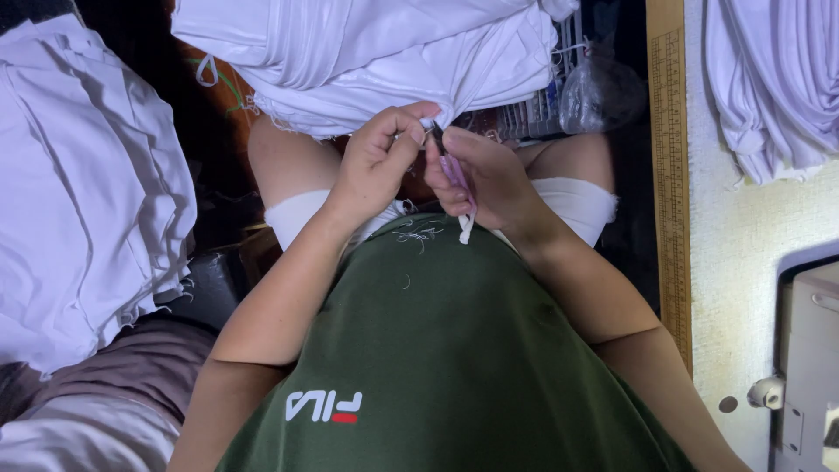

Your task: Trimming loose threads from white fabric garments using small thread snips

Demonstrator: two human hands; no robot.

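Observation:
My left hand (377,157) pinches a corner of the white fabric pile (367,52) that lies over my knees. My right hand (485,175) is closed around a small pale purple thread snipper (456,175), its tip meeting the pinched fabric corner right at my left fingertips. A short white strip hangs down below my right hand. Loose thread bits lie on my dark green shirt (437,332).
A stack of white cloth (79,175) sits at the left. At the right, a wooden ruler edge (669,157) borders a pale table with more white cloth (773,79) and part of a sewing machine (808,367). A clear plastic bag (594,87) lies beyond my knees.

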